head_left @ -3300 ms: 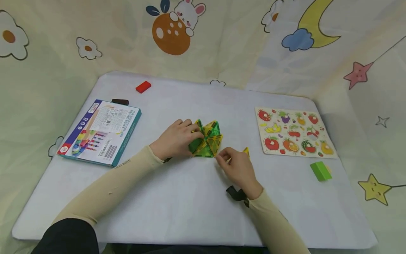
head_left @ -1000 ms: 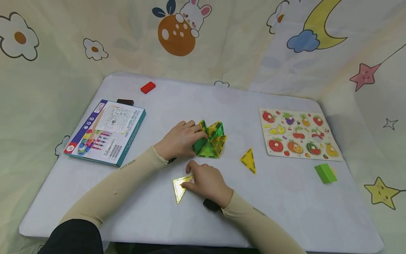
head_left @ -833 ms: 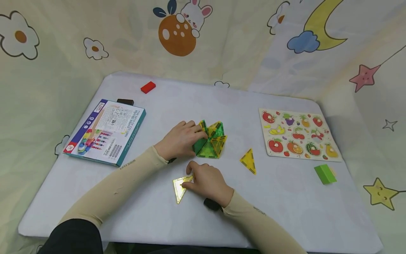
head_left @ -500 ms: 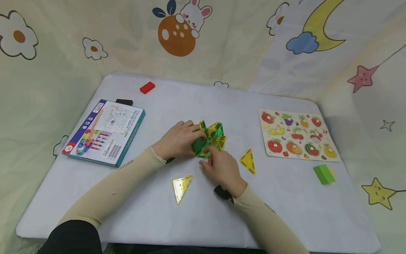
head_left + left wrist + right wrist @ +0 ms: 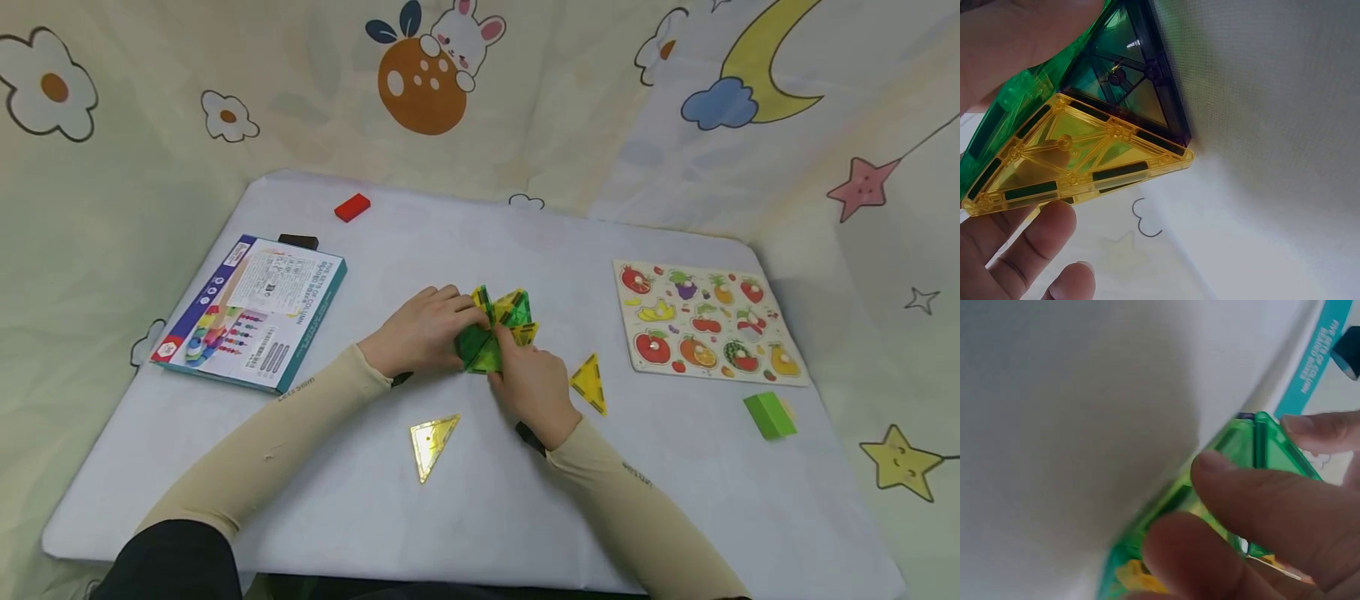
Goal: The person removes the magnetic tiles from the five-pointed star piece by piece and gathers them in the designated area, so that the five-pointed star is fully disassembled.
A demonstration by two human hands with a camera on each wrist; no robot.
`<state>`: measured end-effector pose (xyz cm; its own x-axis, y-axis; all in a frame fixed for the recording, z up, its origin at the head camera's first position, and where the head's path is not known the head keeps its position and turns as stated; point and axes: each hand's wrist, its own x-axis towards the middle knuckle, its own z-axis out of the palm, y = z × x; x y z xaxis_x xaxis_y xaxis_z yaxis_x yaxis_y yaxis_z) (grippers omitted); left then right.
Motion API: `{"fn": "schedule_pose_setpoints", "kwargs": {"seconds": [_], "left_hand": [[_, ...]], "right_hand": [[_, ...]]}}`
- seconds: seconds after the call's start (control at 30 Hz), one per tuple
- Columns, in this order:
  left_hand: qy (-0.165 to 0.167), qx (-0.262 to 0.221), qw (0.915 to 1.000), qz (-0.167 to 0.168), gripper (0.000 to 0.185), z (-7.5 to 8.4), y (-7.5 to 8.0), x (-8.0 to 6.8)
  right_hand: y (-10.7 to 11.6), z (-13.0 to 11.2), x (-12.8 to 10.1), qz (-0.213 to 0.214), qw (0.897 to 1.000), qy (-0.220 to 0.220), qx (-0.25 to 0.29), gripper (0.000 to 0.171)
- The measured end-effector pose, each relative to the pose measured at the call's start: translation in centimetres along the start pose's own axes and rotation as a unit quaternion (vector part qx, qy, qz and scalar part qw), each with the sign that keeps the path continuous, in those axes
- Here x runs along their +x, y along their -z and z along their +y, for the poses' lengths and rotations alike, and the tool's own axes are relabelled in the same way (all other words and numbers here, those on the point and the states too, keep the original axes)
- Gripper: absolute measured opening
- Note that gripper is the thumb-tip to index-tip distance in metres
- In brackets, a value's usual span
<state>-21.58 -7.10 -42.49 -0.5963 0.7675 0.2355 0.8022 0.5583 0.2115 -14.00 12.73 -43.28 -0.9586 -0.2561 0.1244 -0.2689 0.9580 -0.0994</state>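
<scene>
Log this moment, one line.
left grip: holding tile cluster | right grip: touching tile cluster | loose: two yellow triangles on table

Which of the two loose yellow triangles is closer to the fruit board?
The yellow triangle on the right, between the green-and-yellow cluster and the fruit board. The other triangle lies farther left, closer to the front edge of the table.
</scene>
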Motion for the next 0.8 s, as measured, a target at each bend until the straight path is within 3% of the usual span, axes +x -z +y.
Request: {"fn": "schedule_pose_setpoints", "kwargs": {"seconds": [0.33,0.43,0.63,0.8], "left_hand": [[-0.005,-0.011,0.9999,0.005,0.055,-0.1,-0.1,0.1],[-0.006,-0.006,0.9999,0.006,0.055,-0.1,0.0,0.2],[0.005,0.006,0.9998,-0.016,0.057,0.1,0.2,0.2],[0.021,0.013,0.9991,-0.035,0.059,0.2,0.3,0.3]], "right_hand": [[-0.5,0.2,0.5,-0.016,1.000,-0.005,0.017,0.060],[-0.5,0.3,0.5,-0.016,0.999,-0.002,0.037,0.052],[-0.3,0.5,-0.3,-0.017,0.997,0.033,0.061,0.019],[0.4,0.9,-1.2,-0.029,0.992,0.042,0.115,0.019]]}}
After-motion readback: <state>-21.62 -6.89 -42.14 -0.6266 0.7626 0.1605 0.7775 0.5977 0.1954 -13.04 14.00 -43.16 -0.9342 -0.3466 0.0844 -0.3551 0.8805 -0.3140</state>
